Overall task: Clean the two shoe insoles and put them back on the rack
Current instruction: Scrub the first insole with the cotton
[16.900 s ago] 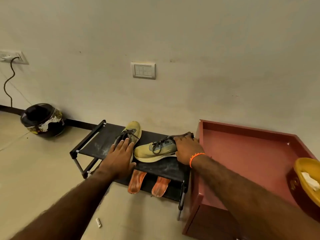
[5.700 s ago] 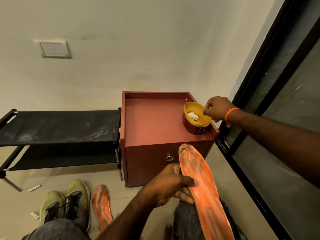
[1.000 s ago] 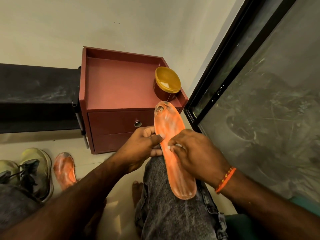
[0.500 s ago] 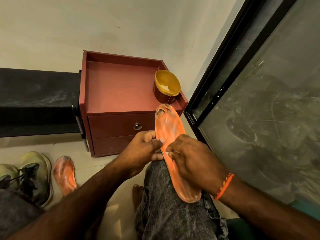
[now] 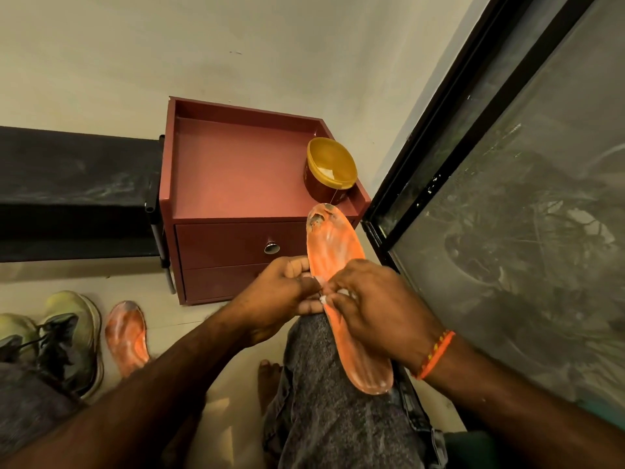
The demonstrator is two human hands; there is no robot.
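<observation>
No legible text from where I'm watching. The yellow tub (image 5: 330, 170) on the cabinet has some print on its dark red side wall, too small and blurred to read. Nothing readable on the insole (image 5: 341, 265), the shoes (image 5: 64, 333) or the cabinet (image 5: 236, 170).

Left hand (image 5: 280, 292) and right hand (image 5: 375, 306) side by side, both with curled, pinching fingers.
</observation>
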